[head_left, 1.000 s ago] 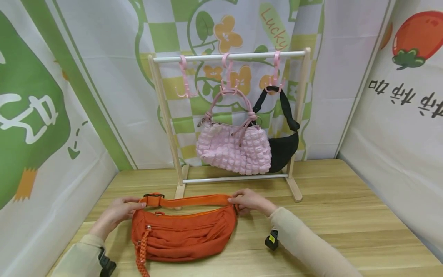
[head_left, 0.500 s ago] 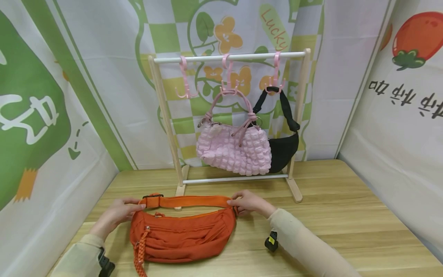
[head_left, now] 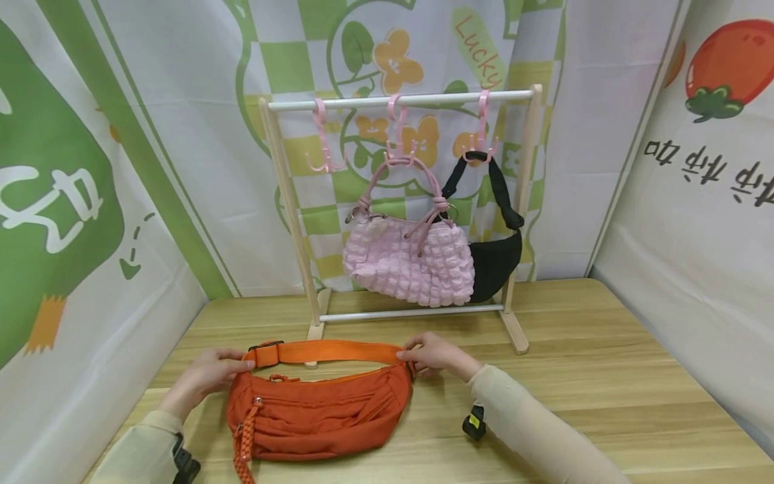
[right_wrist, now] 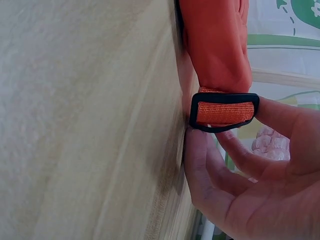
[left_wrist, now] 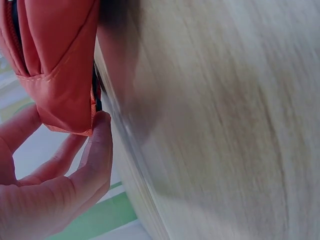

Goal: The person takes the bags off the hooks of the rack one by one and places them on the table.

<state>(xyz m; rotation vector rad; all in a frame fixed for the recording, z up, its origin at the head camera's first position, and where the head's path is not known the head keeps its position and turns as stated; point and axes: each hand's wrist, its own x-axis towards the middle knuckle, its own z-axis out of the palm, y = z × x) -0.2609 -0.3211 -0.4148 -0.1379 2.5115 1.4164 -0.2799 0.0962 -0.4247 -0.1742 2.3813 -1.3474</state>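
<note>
An orange belt bag (head_left: 320, 413) lies on the wooden table in the head view, its strap (head_left: 338, 351) stretched along the top and a braided zip pull (head_left: 246, 437) at its left side. My left hand (head_left: 208, 376) pinches the bag's upper left end; in the left wrist view, thumb and fingers close around that orange corner. My right hand (head_left: 438, 354) pinches the upper right end where strap meets bag. A black buckle (right_wrist: 225, 112) sits between its thumb and fingers in the right wrist view.
Behind the bag stands a rack (head_left: 405, 101) with pink hooks. A pink puffy handbag (head_left: 411, 262) hangs from the middle hook and a black bag (head_left: 497, 265) from the right one. The left hook (head_left: 326, 144) carries nothing. Printed cloth walls surround the wooden table (head_left: 580, 376).
The orange belt bag has shifted very slightly left and toward me, and its strap looks a little straighter. Both hands keep their hold at its ends.
</note>
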